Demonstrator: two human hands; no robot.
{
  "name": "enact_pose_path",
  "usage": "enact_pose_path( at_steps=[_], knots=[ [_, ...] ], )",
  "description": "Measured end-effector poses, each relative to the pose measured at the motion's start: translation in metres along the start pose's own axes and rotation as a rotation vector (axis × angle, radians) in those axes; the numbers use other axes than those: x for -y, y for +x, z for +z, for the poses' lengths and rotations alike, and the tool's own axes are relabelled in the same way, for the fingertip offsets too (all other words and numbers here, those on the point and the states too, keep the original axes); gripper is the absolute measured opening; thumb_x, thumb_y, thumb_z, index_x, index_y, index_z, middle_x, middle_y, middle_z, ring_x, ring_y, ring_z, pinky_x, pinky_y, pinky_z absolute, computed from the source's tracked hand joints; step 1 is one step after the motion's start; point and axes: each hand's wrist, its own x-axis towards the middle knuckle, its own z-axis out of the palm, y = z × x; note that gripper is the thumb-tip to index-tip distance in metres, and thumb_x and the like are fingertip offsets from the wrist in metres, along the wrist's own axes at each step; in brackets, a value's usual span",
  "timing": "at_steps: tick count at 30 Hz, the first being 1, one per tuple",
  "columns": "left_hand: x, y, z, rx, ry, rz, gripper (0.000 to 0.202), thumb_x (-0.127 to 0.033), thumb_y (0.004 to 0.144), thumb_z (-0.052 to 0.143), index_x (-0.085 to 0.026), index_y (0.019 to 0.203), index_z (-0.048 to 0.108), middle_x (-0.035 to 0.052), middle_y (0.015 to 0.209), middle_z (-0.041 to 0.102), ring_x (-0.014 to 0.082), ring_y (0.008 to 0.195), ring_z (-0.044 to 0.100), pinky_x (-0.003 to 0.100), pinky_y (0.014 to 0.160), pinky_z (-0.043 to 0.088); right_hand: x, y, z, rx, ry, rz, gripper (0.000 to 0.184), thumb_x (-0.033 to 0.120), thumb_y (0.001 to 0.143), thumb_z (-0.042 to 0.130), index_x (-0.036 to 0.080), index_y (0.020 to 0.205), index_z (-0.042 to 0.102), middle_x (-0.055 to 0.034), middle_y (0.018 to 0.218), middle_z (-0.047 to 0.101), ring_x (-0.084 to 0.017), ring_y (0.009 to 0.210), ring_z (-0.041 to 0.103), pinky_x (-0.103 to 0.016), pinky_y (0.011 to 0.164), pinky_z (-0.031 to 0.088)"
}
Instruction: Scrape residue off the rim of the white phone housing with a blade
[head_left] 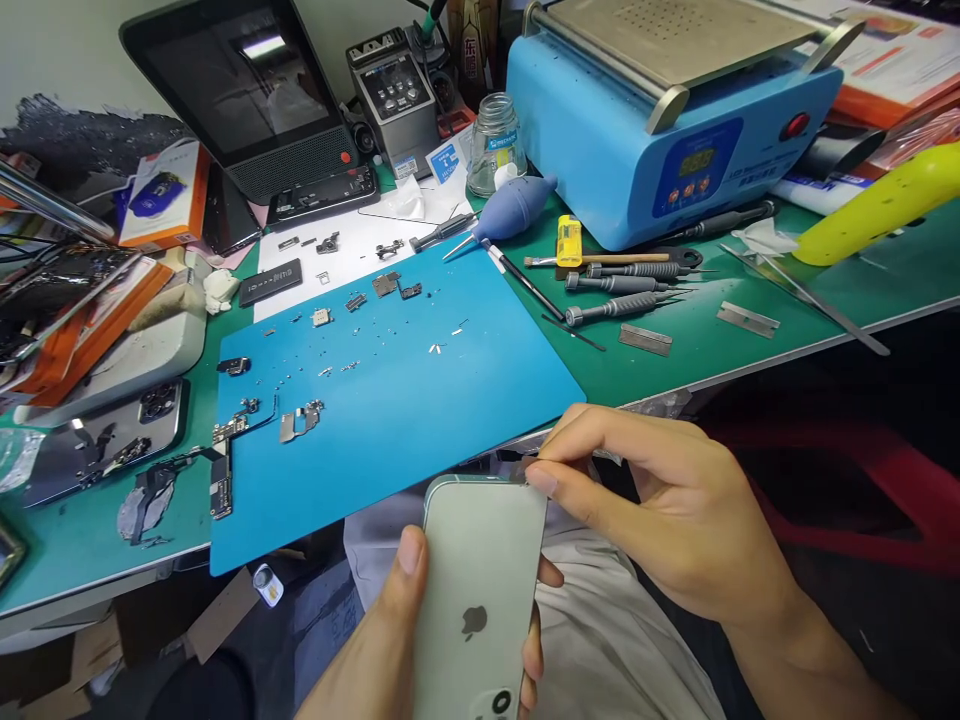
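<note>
Just off the blue mat's (405, 410) near edge, our left hand (379, 640) wraps the pale green phone (480, 560) — probably to steady it — while our right hand (667, 510) pinches what looks like a thin piece (528, 466) between fingers at its mat-side corner.

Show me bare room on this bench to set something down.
Widest: the near side of the blue mat, between the circuit board at its left edge and its right corner, just beyond the phone. Crowded: the mat's back and left, with small parts; the green table rightward, with screwdrivers and metal blades.
</note>
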Motion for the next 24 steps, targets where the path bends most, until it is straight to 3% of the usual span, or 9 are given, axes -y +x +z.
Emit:
enact_pose_path(
  at_steps=[3, 7, 11, 17, 24],
  knots=[
    [-0.006, 0.001, 0.004, 0.02, 0.018, -0.017, 0.119, -0.113, 0.076, 0.052, -0.013, 0.132, 0.082, 0.0149, 0.092, 0.079, 0.0362, 0.082, 0.078, 0.05, 0.086, 0.064, -0.002, 0.0, 0.002, -0.012, -0.005, -0.014, 0.016, 0.022, 0.107, 0.077, 0.024, 0.091, 0.076, 0.0047, 0.084, 0.076, -0.011, 0.075, 0.069, -0.026, 0.067, 0.053],
    [-0.016, -0.003, 0.012, 0.047, 0.031, 0.017, 0.104, -0.105, 0.087, 0.05, -0.016, 0.131, 0.081, 0.0135, 0.091, 0.081, 0.0392, 0.089, 0.083, 0.052, 0.093, 0.066, -0.003, 0.0, 0.003, -0.011, -0.003, -0.025, 0.016, 0.021, 0.107, 0.077, 0.024, 0.091, 0.075, 0.0053, 0.084, 0.076, -0.01, 0.076, 0.07, -0.025, 0.069, 0.054],
    [-0.018, -0.004, 0.015, 0.044, 0.032, 0.025, 0.103, -0.104, 0.089, 0.049, -0.015, 0.131, 0.081, 0.0144, 0.09, 0.081, 0.0408, 0.09, 0.083, 0.052, 0.088, 0.067, -0.002, 0.001, 0.004, -0.016, -0.005, -0.042, 0.017, 0.021, 0.107, 0.077, 0.024, 0.09, 0.075, 0.0047, 0.084, 0.076, -0.01, 0.076, 0.07, -0.026, 0.068, 0.054],
    [-0.02, -0.008, 0.016, -0.018, 0.057, 0.038, 0.097, -0.101, 0.092, 0.05, -0.017, 0.128, 0.083, 0.0129, 0.094, 0.079, 0.0317, 0.083, 0.079, 0.044, 0.083, 0.063, -0.006, 0.001, 0.005, -0.022, -0.016, -0.074, 0.016, 0.019, 0.107, 0.076, 0.023, 0.092, 0.074, 0.0026, 0.084, 0.075, -0.012, 0.076, 0.07, -0.028, 0.068, 0.053],
    [-0.022, -0.009, 0.018, -0.053, 0.048, -0.01, 0.098, -0.104, 0.083, 0.064, -0.019, 0.127, 0.083, 0.0087, 0.092, 0.077, 0.0262, 0.082, 0.074, 0.04, 0.085, 0.058, -0.009, 0.001, 0.008, -0.036, -0.022, -0.084, 0.015, 0.019, 0.107, 0.077, 0.024, 0.092, 0.074, 0.0009, 0.084, 0.076, -0.015, 0.077, 0.071, -0.03, 0.068, 0.053]
  ],
)
